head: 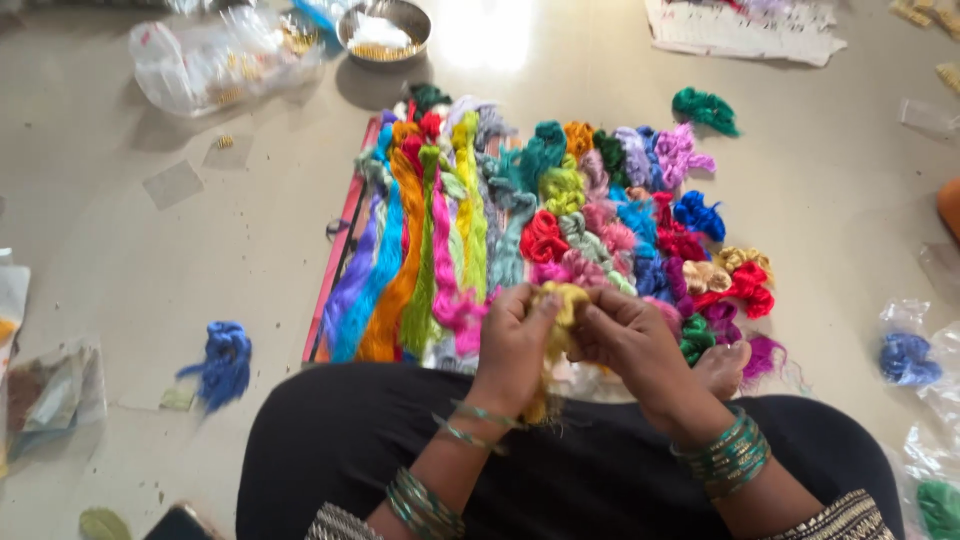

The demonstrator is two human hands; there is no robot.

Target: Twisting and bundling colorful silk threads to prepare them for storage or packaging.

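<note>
My left hand (512, 340) and my right hand (632, 335) meet over my lap, both gripping a bundle of yellow thread (562, 300); its loose tail hangs down between my wrists. Green bangles ring both forearms. Just beyond my hands lies a spread of many coloured thread skeins (520, 220): long straight hanks in purple, blue, orange, green, pink and yellow on the left, small knotted bundles in red, teal, pink and gold on the right. They rest on a board with a red edge (340, 250).
A blue skein (225, 362) lies on the floor at left, a green one (705, 108) at far right. A metal bowl (385, 28) and clear plastic bags (225, 55) sit at the top. Bagged blue thread (908, 358) lies at right. My bare foot (722, 368) shows.
</note>
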